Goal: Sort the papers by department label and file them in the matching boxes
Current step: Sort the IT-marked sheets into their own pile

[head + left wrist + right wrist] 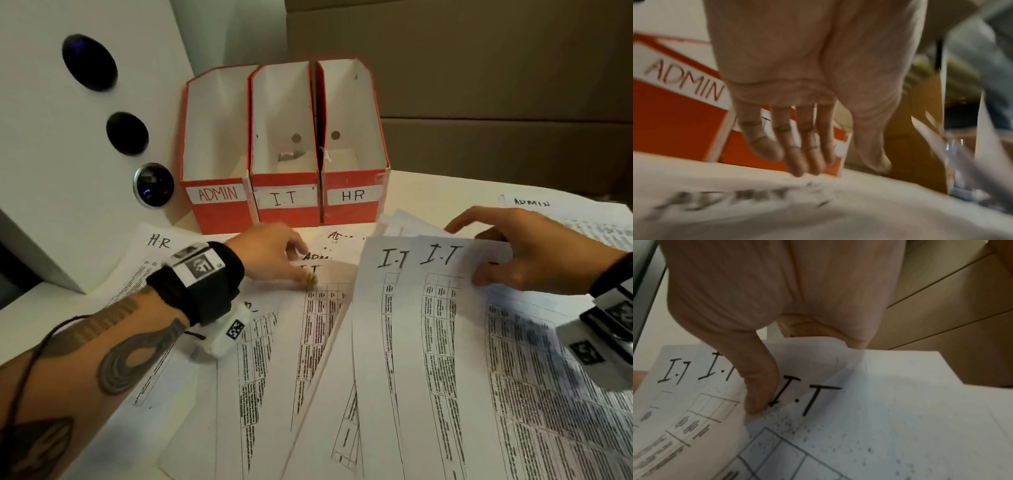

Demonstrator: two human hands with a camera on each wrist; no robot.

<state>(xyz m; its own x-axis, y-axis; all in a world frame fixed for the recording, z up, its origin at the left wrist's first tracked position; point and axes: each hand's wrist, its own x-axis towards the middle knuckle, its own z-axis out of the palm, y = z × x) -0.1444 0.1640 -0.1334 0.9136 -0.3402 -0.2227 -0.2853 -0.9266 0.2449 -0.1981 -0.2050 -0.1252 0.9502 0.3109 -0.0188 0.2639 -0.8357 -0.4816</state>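
I have my right hand (534, 250) at about three o'clock, thumb on top and fingers (760, 382) curled under, pinching the top edge of a fanned bunch of I.T papers (428, 308) lifted off the desk (428, 192). My left hand (274, 253) sits near centre, fingers (797, 146) extended and relaxed, tips touching a loose sheet marked I.T among ADMIN sheets (318, 255); it grips nothing. At twelve o'clock three orange boxes stand side by side: ADMIN box (219, 212), I.T box (287, 209), HR box (352, 205). An HR sheet (161, 246) lies at nine o'clock, another ADMIN sheet (534, 205) at two o'clock.
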